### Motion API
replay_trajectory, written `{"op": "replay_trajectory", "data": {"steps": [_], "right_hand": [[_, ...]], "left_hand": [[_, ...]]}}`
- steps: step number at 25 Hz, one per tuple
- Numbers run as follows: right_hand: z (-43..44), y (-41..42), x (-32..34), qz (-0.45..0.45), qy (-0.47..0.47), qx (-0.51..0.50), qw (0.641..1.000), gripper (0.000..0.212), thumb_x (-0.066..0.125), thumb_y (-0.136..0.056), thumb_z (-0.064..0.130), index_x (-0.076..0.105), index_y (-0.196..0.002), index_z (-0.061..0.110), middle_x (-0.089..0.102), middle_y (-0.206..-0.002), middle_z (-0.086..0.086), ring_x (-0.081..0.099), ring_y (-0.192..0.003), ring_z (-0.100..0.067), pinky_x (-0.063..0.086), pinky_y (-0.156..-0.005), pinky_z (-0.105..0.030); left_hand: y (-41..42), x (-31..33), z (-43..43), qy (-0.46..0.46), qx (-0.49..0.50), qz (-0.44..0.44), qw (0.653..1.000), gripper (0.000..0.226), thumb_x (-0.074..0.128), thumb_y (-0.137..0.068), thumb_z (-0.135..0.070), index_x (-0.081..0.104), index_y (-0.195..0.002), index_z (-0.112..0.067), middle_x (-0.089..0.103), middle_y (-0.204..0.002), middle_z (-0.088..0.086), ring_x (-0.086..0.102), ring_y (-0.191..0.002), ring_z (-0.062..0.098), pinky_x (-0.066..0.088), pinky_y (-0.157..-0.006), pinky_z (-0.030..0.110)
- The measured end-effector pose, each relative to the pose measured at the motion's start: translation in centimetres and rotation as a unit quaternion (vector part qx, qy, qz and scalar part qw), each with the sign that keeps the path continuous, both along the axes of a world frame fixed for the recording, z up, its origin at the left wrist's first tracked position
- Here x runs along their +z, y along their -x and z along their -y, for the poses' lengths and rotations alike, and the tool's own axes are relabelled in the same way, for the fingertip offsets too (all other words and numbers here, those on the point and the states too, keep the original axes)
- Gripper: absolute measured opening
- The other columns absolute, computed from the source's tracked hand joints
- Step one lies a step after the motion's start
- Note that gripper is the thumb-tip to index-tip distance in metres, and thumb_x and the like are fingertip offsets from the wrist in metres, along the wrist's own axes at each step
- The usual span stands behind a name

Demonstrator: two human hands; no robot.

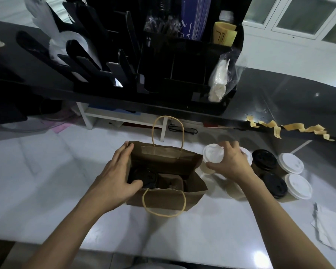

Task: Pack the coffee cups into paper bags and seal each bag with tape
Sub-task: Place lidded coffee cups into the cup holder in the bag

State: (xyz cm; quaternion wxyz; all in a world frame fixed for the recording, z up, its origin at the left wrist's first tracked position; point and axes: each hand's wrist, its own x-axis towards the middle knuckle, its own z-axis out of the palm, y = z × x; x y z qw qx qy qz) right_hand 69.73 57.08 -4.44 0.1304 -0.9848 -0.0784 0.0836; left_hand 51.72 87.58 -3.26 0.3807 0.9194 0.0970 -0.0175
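**Left hand steadies the bag, right hand closes on a cup**

In the centre of the frame a brown paper bag (159, 199) stands open on the white counter (47, 181), its twine handles standing up at the far side and hanging down at the near side. The left hand (116, 171) reaches in from the lower left with its forearm angled up. It spans the bag's left wall, with the fingers laid along the far corner and the thumb hooked over the near rim into the opening. Inside, under that thumb, sits a black-lidded cup (144, 176) beside a cardboard carrier (175, 183).

The right hand (231, 162) comes from the lower right with its wrist bent. It is clamped on a white-lidded cup (212, 154) just right of the bag, thumb against the cup's near side and fingers curled over the lid. Further right stand four more cups (290, 163), two with black lids and two with white. Strips of tape (299, 129) hang along the black ledge at the right.
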Motion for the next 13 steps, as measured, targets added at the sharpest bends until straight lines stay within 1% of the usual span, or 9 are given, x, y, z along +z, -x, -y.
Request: {"op": "replay_trajectory", "data": {"steps": [1, 2, 4, 6, 9, 13], "right_hand": [[0.0, 0.4, 0.9, -0.011, -0.027, -0.010, 1.000, 0.089, 0.081, -0.074, 0.055, 0.039, -0.146, 0.021, 0.036, -0.146, -0.009, 0.047, -0.127, -0.034, 0.044, -0.101, -0.046], [0.1, 0.8, 1.8, -0.017, -0.044, -0.015, 0.999, 0.089, 0.082, -0.075, 0.052, 0.038, -0.146, 0.023, 0.033, -0.147, -0.007, 0.048, -0.126, -0.033, 0.047, -0.095, -0.044], [0.5, 1.5, 3.3, -0.013, -0.069, -0.022, 0.997, 0.088, 0.083, -0.073, 0.049, 0.037, -0.145, 0.028, 0.033, -0.147, -0.003, 0.048, -0.125, -0.030, 0.050, -0.095, -0.045], [0.8, 2.4, 5.0, 0.006, -0.110, -0.026, 0.994, 0.084, 0.083, -0.071, 0.048, 0.039, -0.140, 0.032, 0.041, -0.140, -0.001, 0.048, -0.119, -0.024, 0.052, -0.093, -0.047], [0.6, 4.0, 7.4, 0.060, -0.180, -0.008, 0.982, 0.074, 0.082, -0.073, 0.047, 0.045, -0.135, 0.033, 0.049, -0.128, 0.003, 0.049, -0.112, -0.018, 0.048, -0.087, -0.039], [-0.1, 5.7, 9.9, 0.142, -0.262, 0.014, 0.955, 0.065, 0.080, -0.076, 0.042, 0.049, -0.132, 0.031, 0.053, -0.125, 0.005, 0.051, -0.112, -0.017, 0.047, -0.086, -0.034]], "left_hand": [[0.0, 0.0, 0.0, 0.000, 0.000, -0.001, 1.000, 0.102, 0.055, -0.070, -0.048, 0.003, -0.158, -0.038, -0.004, -0.162, -0.028, 0.017, -0.150, 0.011, 0.036, -0.115, 0.043], [0.0, 0.0, 0.0, -0.001, 0.000, 0.000, 1.000, 0.102, 0.055, -0.070, -0.048, 0.004, -0.158, -0.038, -0.004, -0.162, -0.028, 0.017, -0.150, 0.011, 0.036, -0.115, 0.043], [0.1, 0.1, -0.1, -0.001, 0.001, 0.000, 1.000, 0.102, 0.054, -0.069, -0.048, 0.004, -0.158, -0.038, -0.004, -0.162, -0.027, 0.017, -0.150, 0.011, 0.036, -0.115, 0.043], [0.1, 0.1, -0.1, 0.000, 0.001, 0.001, 1.000, 0.103, 0.054, -0.069, -0.049, 0.004, -0.158, -0.038, -0.003, -0.163, -0.026, 0.017, -0.150, 0.011, 0.036, -0.115, 0.043], [0.1, 0.0, 0.0, -0.006, -0.001, 0.003, 1.000, 0.102, 0.053, -0.069, -0.049, 0.004, -0.158, -0.038, -0.004, -0.163, -0.026, 0.018, -0.150, 0.011, 0.037, -0.114, 0.044], [0.0, 0.1, -0.1, -0.012, -0.003, 0.002, 1.000, 0.101, 0.056, -0.073, -0.047, 0.002, -0.158, -0.038, -0.005, -0.163, -0.025, 0.018, -0.150, 0.013, 0.038, -0.113, 0.043]]}}
